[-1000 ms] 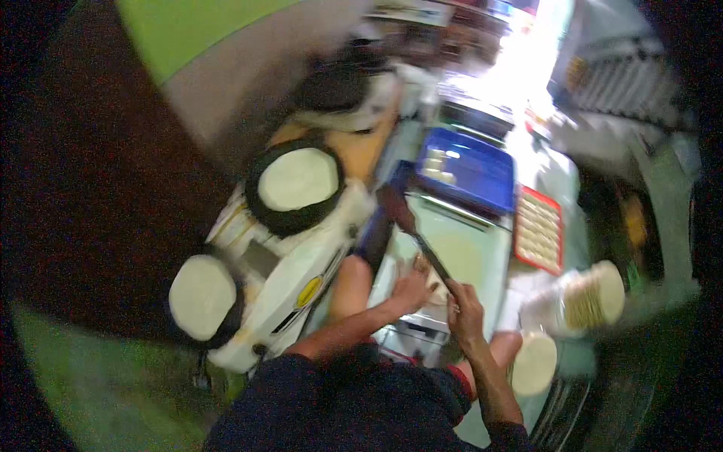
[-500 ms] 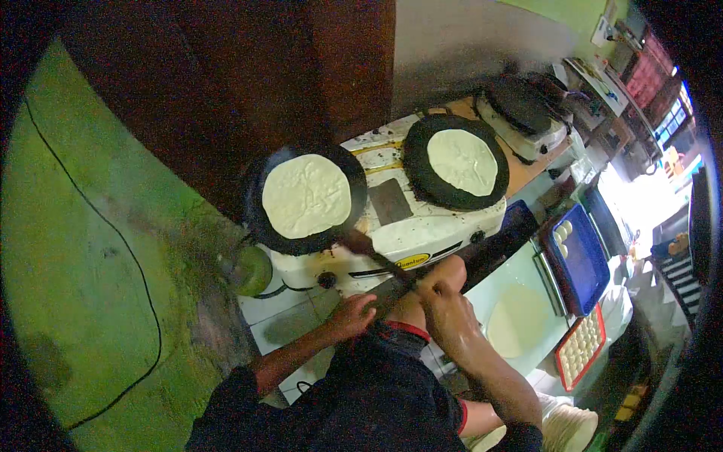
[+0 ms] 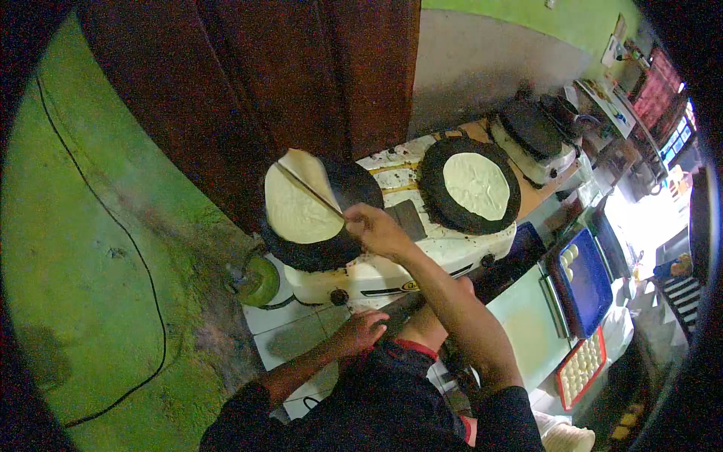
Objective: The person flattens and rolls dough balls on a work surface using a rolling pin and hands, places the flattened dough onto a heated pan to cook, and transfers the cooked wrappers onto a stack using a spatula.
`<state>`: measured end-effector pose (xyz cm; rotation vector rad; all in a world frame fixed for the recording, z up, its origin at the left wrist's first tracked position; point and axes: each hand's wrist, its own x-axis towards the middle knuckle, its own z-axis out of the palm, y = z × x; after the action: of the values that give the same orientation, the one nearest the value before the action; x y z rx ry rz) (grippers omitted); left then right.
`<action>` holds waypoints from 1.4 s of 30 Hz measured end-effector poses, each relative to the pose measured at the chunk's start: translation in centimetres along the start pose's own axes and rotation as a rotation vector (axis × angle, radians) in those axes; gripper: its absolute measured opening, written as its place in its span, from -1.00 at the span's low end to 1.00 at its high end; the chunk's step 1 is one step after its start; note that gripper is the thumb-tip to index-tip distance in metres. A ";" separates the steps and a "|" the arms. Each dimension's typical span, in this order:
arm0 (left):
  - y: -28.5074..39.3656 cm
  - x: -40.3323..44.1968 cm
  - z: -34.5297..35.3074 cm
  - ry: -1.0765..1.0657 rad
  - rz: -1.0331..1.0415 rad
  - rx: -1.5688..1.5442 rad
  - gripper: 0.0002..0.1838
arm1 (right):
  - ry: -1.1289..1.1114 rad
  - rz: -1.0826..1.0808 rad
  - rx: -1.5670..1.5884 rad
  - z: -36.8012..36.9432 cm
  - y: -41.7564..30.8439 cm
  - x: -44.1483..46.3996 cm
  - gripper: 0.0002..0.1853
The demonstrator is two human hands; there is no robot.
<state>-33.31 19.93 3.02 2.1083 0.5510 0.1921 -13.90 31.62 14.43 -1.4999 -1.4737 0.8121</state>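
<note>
Right hand (image 3: 373, 230): fingers closed round the near end of a thin dark spatula (image 3: 312, 188), held across the flatbread (image 3: 297, 211) in the black pan (image 3: 361, 188) at the stove's (image 3: 452, 252) left end. Bread's far side looks raised along the blade. Left hand (image 3: 361, 333): partly open, fingers loosely curled, holding nothing, off the stove's front edge, near the knee. Second flatbread (image 3: 477, 186) lies flat in the pan (image 3: 435, 197) toward the stove's right end.
</note>
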 end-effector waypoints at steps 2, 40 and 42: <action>1.4 0.6 -1.0 -0.138 0.031 -0.015 -0.59 | -0.029 -0.096 -0.230 -0.9 -0.6 -0.6 -0.71; 15.7 13.1 -8.1 0.516 0.136 -0.134 -0.69 | 0.600 0.284 -0.404 -8.2 0.1 -37.2 -0.58; 19.8 14.6 -0.1 0.168 0.177 -0.345 -0.70 | 0.809 0.488 -0.449 -8.8 -2.7 -46.5 -0.57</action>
<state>-14.20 17.21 18.29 1.8110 0.3959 0.5313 -11.36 -15.76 15.18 -2.2205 -0.6986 0.0586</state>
